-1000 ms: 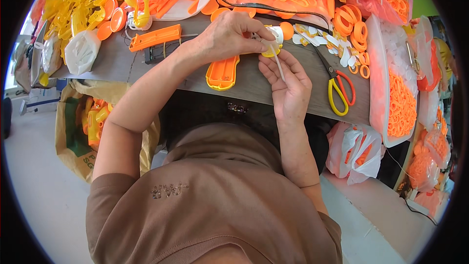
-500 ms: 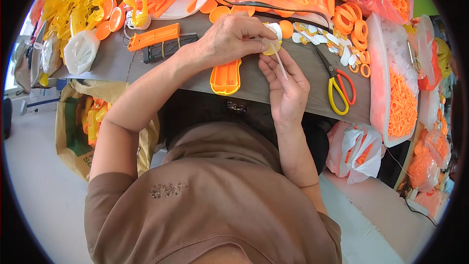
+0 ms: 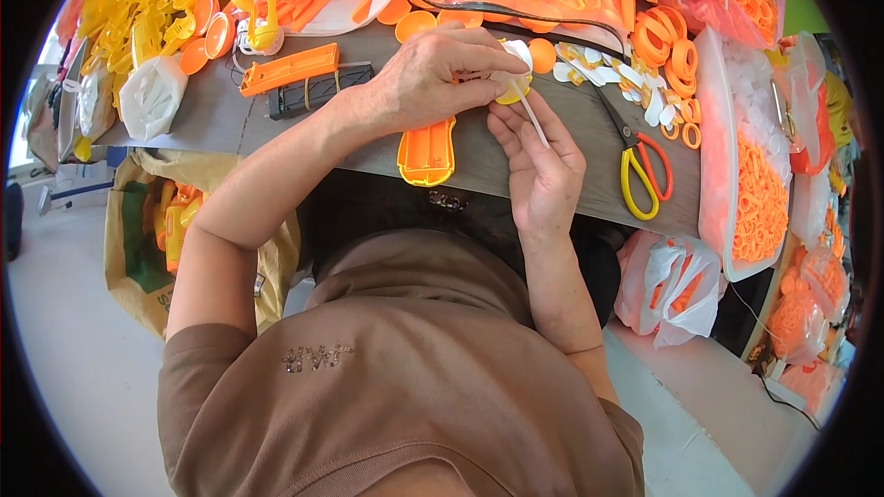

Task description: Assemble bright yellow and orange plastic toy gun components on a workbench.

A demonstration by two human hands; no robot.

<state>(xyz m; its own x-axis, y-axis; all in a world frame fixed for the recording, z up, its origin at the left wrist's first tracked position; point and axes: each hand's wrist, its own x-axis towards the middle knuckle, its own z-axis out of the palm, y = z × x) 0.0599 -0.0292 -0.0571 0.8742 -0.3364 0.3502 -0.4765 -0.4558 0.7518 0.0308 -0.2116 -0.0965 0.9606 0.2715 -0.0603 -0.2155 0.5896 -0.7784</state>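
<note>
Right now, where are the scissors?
In the head view, the scissors lie on the right side of the table, between the right hand and the pale tray.

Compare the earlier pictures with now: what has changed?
The orange shell has shifted slightly right and down in the picture; the lower end of the white stick has swung right. Neither the left hand nor the right hand visibly took or released anything; the scissors stayed put.

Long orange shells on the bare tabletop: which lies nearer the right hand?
The round-ended orange plastic shell with yellow edging; the straight-sided orange plastic shell lies farther left, beside a black plastic piece.
</note>
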